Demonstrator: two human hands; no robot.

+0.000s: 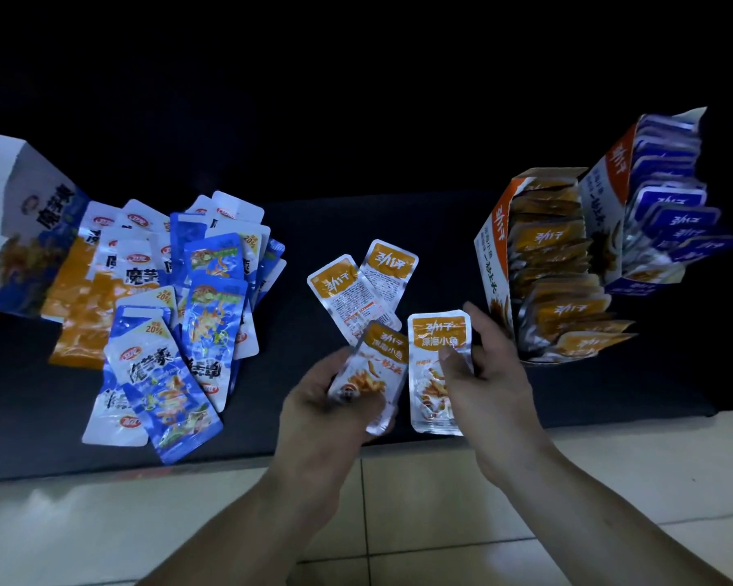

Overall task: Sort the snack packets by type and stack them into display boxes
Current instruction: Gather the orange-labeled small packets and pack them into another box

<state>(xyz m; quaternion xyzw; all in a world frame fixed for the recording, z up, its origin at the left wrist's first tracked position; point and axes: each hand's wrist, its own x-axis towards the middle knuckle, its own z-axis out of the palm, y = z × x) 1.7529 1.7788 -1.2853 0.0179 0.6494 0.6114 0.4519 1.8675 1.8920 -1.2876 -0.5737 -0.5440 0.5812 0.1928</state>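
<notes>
My left hand (pixel 314 399) grips an orange-topped fish snack packet (pixel 375 365) from below. My right hand (pixel 489 374) pinches a second orange-topped packet (pixel 434 340), upright, beside the first. Two more orange packets (pixel 358 285) lie face down on the dark surface just beyond. An orange display box (pixel 494 243) at the right holds several orange packets standing in a row. Behind it a blue display box (pixel 601 192) holds several blue packets.
A loose heap of blue and orange-and-white konjac packets (pixel 166 298) covers the left of the dark surface (pixel 356 222). A white and blue box (pixel 18 213) lies at the far left. Pale floor tiles (pixel 441 492) run along the near edge.
</notes>
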